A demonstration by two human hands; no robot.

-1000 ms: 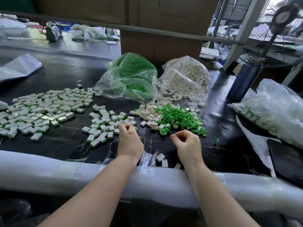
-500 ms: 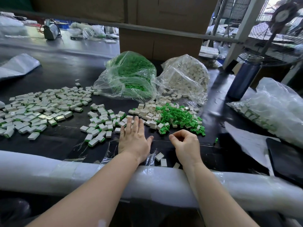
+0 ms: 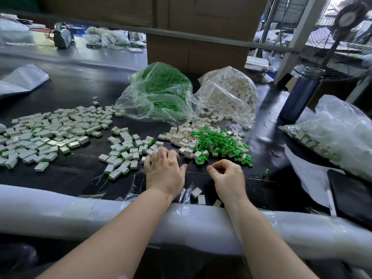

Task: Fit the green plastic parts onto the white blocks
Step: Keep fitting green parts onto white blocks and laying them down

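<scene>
1. The left hand [image 3: 164, 170], flat half a second ago, now curls its fingers over the finished blocks [image 3: 124, 150] at mid-tabletop; whether it grips one, I cannot tell.
2. The right hand [image 3: 226, 176] stays pinched, contents hidden.
3. Green parts [image 3: 219, 141] and white blocks [image 3: 181, 136] wait just beyond, so another fit looks imminent.

left hand [image 3: 164, 170] on blocks [image 3: 124, 152], right hand [image 3: 227, 176] curled

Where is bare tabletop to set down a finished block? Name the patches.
Bare: the dark strip between the assembled blocks and the padded table edge; also between the loose green parts and the paper sheet. Crowded: everything ahead of the left hand.
</scene>
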